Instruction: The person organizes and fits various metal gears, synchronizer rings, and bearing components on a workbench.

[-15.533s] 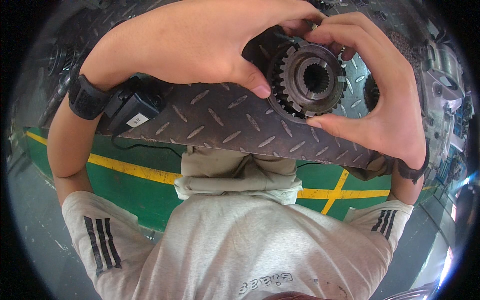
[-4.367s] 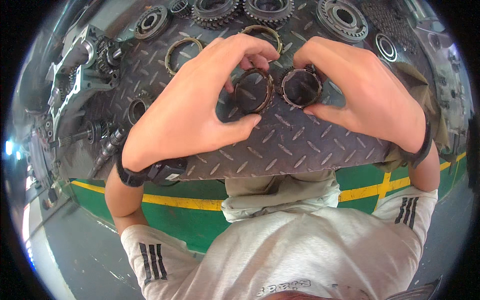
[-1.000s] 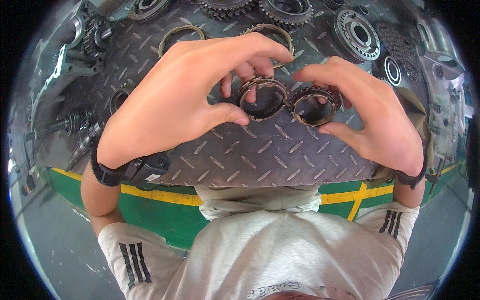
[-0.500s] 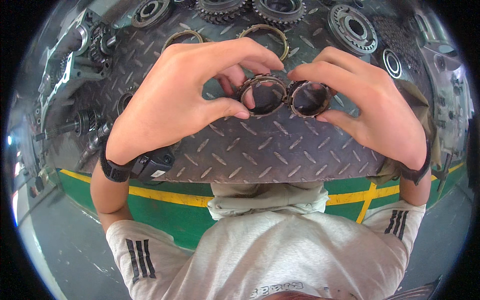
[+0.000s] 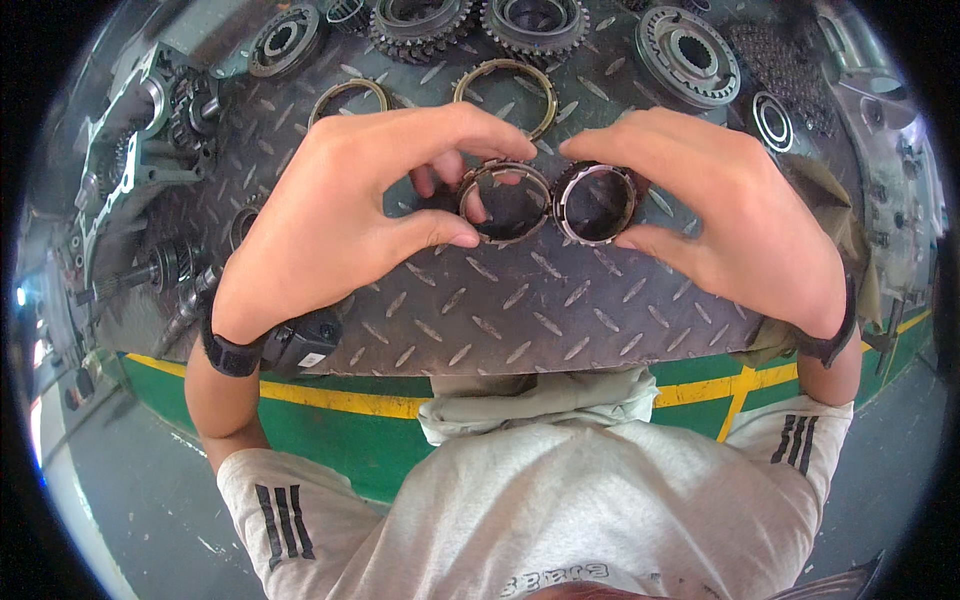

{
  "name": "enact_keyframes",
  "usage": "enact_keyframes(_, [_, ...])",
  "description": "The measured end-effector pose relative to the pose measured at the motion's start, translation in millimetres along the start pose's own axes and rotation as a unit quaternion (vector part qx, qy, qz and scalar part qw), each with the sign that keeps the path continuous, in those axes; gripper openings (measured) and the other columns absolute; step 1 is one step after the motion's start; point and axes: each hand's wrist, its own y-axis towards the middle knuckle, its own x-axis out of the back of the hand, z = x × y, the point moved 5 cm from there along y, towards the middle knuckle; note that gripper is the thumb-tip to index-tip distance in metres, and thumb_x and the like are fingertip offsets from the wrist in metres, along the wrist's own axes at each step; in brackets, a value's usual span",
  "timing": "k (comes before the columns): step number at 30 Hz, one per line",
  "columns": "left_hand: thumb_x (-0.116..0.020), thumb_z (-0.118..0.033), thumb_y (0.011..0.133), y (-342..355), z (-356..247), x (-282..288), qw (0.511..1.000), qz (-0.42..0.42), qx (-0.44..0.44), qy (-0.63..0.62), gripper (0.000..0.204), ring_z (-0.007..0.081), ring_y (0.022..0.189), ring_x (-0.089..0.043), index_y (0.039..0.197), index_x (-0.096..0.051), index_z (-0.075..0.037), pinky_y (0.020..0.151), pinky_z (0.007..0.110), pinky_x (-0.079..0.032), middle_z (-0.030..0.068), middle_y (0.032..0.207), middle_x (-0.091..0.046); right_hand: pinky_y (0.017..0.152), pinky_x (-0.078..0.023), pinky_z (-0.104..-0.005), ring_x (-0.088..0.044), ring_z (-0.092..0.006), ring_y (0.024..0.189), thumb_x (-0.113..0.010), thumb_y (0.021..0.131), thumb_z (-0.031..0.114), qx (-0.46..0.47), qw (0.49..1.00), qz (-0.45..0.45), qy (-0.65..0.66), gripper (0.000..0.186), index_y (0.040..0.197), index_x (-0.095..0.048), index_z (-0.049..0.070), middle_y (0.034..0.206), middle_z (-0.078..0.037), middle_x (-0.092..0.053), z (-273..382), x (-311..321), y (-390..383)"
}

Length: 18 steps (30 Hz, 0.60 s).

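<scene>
Over the near part of a dark tread-plate table [image 5: 520,320], I hold two toothed metal rings side by side, rims touching or nearly so. My left hand [image 5: 330,210] is closed on the larger, thinner synchronizer ring [image 5: 508,242], its thumb at the lower left of the rim and its fingers behind and above. My right hand [image 5: 725,205] pinches the smaller, thicker toothed ring [image 5: 588,240] between thumb and fingers at its right side. Both rings face up toward me, tilted. Just beyond them lie a brass ring [image 5: 553,108] and a smaller brass ring [image 5: 350,83].
Toothed gears [image 5: 420,45] stand at the far edge. A round hub [image 5: 690,58] and a bearing ring [image 5: 772,121] lie far right. At left are an open gearbox housing [image 5: 150,175] and a geared shaft [image 5: 150,272]. Cloth [image 5: 815,195] lies by my right forearm.
Both hands and their rings have shifted slightly left and nearer in the picture. The right ring has turned to show its rim more fully. The grips stay closed.
</scene>
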Motion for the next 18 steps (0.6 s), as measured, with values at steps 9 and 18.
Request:
enact_keyframes(9, [-0.091, -0.005, 0.073, -1.3, 4.8, 1.3, 0.998, -0.022, -0.045, 0.046, 0.06, 0.0185, 0.093, -0.071, 0.131, -0.079, -0.01, 0.078, 0.032, -0.052, 0.0036, 0.116, -0.081, 0.094, -0.059, -0.0437, -0.071, -0.038, 0.113, -0.088, 0.069, -0.002, -0.029, 0.999, 0.012, -0.025, 0.069, 0.135, -0.071, 0.007, 0.129, -0.014, -0.068, 1.7, -4.1, -0.8])
enact_keyframes(18, [-0.092, -0.007, 0.073, -1.7, 7.6, -1.9, 0.998, -0.011, -0.04, 0.052, 0.062, 0.0189, 0.095, -0.068, 0.133, -0.077, -0.01, 0.08, 0.032, -0.051, 0.0042, 0.117, -0.078, 0.091, -0.059, -0.0444, -0.07, -0.039, 0.11, -0.087, 0.071, -0.002, -0.023, 0.999, 0.012, -0.038, 0.067, 0.134, -0.07, 0.006, 0.127, -0.014, -0.068, -2.1, -6.9, -1.5])
